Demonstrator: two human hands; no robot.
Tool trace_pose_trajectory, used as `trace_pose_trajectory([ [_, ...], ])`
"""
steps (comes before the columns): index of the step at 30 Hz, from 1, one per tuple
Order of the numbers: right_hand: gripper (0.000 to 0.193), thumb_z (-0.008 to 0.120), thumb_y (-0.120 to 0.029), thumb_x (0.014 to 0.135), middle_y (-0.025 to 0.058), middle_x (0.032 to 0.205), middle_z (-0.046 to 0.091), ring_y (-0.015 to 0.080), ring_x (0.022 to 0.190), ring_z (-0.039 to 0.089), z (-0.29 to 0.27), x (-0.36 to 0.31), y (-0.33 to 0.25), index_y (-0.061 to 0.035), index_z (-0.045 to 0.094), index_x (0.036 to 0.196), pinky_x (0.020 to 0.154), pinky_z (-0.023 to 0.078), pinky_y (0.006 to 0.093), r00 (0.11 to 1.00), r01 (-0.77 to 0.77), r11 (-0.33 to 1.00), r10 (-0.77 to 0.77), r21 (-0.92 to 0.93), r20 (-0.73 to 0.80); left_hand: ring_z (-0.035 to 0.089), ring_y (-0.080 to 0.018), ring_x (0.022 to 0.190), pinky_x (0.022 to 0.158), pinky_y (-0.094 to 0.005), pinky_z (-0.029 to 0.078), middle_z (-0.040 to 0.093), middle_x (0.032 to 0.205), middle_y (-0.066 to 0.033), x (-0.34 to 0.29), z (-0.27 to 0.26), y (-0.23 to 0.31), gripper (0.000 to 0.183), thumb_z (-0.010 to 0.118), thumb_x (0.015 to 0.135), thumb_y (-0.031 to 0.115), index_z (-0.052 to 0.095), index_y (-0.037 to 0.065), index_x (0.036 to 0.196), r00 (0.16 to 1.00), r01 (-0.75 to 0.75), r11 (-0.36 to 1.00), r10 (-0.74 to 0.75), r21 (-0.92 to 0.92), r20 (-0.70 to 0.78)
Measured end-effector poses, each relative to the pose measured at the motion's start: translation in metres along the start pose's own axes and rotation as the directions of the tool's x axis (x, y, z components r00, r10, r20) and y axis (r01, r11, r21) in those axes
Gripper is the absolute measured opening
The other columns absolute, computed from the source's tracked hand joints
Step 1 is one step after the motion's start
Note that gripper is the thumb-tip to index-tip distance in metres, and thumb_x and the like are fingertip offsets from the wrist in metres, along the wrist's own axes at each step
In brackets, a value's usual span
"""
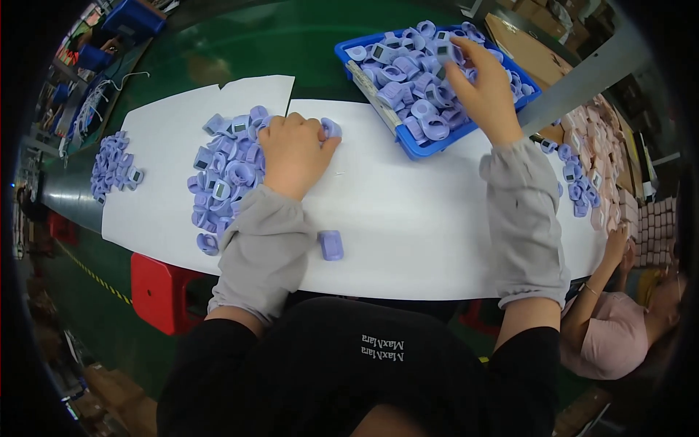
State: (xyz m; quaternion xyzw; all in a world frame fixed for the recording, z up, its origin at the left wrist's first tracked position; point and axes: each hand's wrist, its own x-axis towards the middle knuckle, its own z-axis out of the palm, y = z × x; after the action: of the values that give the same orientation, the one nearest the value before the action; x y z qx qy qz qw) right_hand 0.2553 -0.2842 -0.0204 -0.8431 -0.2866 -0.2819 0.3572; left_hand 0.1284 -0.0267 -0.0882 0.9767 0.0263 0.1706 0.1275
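On the white tabletop, my left hand is closed, its fingers curled at the right side of a pile of lavender ring-shaped gadgets, some with small grey screens. One lavender ring-shaped gadget is at its thumb and forefinger, which appear to grip it; the fingertips are partly hidden. Over a blue plastic bin heaped with the same gadgets, my right hand pinches a lavender ring-shaped gadget between thumb and forefinger. A single lavender piece lies on the table between my forearms.
Another lavender pile sits at the far left. A grey metal post slants past the bin's right side. Farther right are more lavender pieces, many pink pieces and a co-worker in pink. A red stool stands at left.
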Motion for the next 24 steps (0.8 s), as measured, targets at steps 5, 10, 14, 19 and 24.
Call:
trace_pose_trajectory([
  [5, 0.030, 0.061, -0.021, 0.083, 0.0123, 0.114, 0.062, 0.0308, 0.104, 0.058, 0.022, 0.016, 0.013, -0.0073, 0.065, 0.109, 0.086, 0.045, 0.0385, 0.963, 0.180, 0.843, -0.046, -0.507, 0.267, 0.052, -0.0277, 0.092, 0.081, -0.0448, 0.031, 0.061, 0.092, -0.0066, 0.000, 0.005, 0.007, 0.021, 0.071, 0.075, 0.030, 0.067, 0.013, 0.087, 0.997, -0.054, 0.998, 0.053, 0.011, 0.061],
  [10, 0.024, 0.062, -0.014, 0.081, 0.0129, 0.112, 0.062, 0.0314, 0.104, 0.058, 0.001, -0.017, -0.036, -0.0060, 0.066, 0.104, 0.087, 0.044, 0.0395, 0.960, 0.273, 0.899, -0.280, -0.342, 0.031, 0.054, -0.0287, 0.096, 0.082, -0.0464, 0.031, 0.062, 0.095, -0.0077, 0.002, 0.004, 0.005, 0.042, 0.072, 0.076, 0.024, 0.059, 0.016, 0.115, 1.000, -0.013, 0.997, 0.015, -0.071, 0.020],
  [14, 0.021, 0.062, -0.002, 0.079, 0.0148, 0.109, 0.062, 0.0289, 0.100, 0.059, -0.016, -0.070, -0.071, -0.0024, 0.066, 0.099, 0.085, 0.045, 0.0351, 0.979, 0.193, 0.981, -0.193, 0.017, 0.061, 0.055, -0.0289, 0.095, 0.081, -0.0458, 0.033, 0.063, 0.097, -0.0088, 0.002, 0.015, -0.001, 0.049, 0.071, 0.077, 0.024, 0.055, 0.017, 0.123, 0.985, -0.138, 0.989, 0.143, 0.059, -0.094],
  [19, 0.028, 0.057, 0.002, 0.084, 0.0168, 0.112, 0.061, 0.0219, 0.101, 0.058, -0.009, -0.124, -0.072, 0.0033, 0.059, 0.112, 0.085, 0.045, 0.0301, 0.975, -0.143, 0.908, 0.061, 0.393, 0.213, 0.059, -0.0208, 0.096, 0.083, -0.0364, 0.043, 0.062, 0.109, -0.0106, 0.009, -0.009, 0.034, 0.050, 0.071, 0.079, 0.012, 0.049, 0.008, 0.123, 0.979, -0.104, 0.607, 0.203, -0.788, 0.027],
  [24, 0.043, 0.058, 0.000, 0.087, 0.0148, 0.128, 0.050, 0.0176, 0.103, 0.053, 0.008, -0.136, -0.075, 0.0037, 0.049, 0.128, 0.086, 0.044, 0.0286, 0.916, -0.401, 0.530, 0.231, 0.747, 0.328, 0.056, -0.0172, 0.105, 0.087, -0.0312, 0.046, 0.059, 0.116, -0.0130, -0.015, -0.004, 0.062, 0.044, 0.070, 0.079, -0.001, 0.049, -0.001, 0.117, 0.951, -0.026, 0.126, 0.308, -0.992, 0.014],
])
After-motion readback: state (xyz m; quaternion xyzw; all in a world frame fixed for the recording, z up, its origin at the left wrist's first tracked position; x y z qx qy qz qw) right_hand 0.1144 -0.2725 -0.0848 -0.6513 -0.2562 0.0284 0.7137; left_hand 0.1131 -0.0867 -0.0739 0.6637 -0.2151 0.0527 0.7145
